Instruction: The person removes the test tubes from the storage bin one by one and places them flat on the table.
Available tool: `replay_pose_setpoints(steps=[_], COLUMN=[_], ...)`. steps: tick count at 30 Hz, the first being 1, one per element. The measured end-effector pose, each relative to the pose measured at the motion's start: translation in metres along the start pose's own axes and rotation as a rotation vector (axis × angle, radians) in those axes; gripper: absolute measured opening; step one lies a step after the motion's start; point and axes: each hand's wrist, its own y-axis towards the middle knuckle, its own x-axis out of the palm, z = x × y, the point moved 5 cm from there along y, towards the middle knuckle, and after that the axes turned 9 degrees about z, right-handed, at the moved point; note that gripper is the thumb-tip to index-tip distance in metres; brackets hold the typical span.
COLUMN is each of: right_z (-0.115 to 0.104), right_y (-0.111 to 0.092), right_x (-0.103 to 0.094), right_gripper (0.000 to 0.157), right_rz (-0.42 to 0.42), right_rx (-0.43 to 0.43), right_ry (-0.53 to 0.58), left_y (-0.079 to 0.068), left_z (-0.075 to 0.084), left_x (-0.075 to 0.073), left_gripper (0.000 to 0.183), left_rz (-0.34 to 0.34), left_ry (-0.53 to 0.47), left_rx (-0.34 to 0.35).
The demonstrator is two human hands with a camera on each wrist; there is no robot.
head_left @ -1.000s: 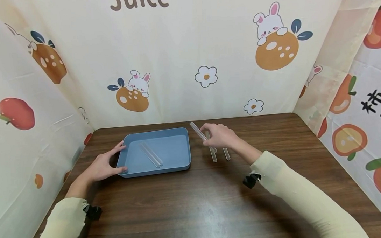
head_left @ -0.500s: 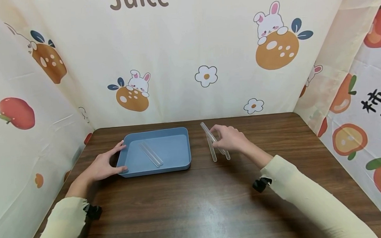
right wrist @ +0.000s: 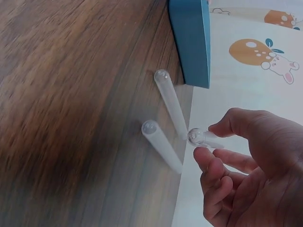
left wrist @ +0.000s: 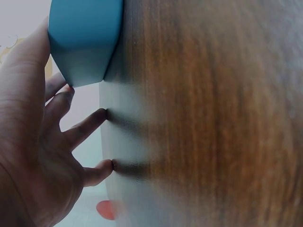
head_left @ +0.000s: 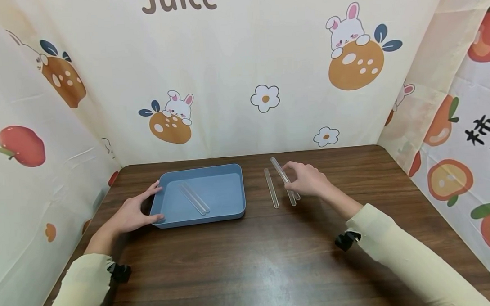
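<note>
A clear test tube (head_left: 278, 168) is pinched between the thumb and fingers of my right hand (head_left: 306, 180), tilted over the table. Its rounded end (right wrist: 195, 137) faces the camera in the right wrist view. Two more clear tubes lie on the table: one (head_left: 271, 188) to the left of the hand, another (head_left: 292, 199) partly beneath the held tube. My left hand (head_left: 129, 214) holds the left end of a blue tray (head_left: 227, 215), thumb at the near corner and fingers at the side wall. Two tubes (head_left: 195, 199) lie side by side in the tray.
The dark wooden table (head_left: 232, 266) ends at a printed cloth backdrop (head_left: 226, 81), with more cloth at both sides. The tray's right wall stands a short way left of the loose tubes. Black cameras (head_left: 345, 241) sit at both wrists.
My right hand has moved right with the held tube, from near the tray, across the left loose tube, to over the other one. Left hand and tray stay put.
</note>
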Motion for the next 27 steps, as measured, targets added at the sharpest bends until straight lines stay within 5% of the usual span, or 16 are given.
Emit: replay_pose_setpoints(steps=[27], right_z=[0.044], right_y=[-0.014], right_x=[-0.003], right_gripper=[0.063], right_rz=[-0.011], right_rx=[0.099], right_ry=[-0.048], left_y=[-0.001], left_z=[0.0], left_x=[0.0], left_gripper=[0.095], left_rz=[-0.002], left_ry=[-0.001], left_rx=[-0.004])
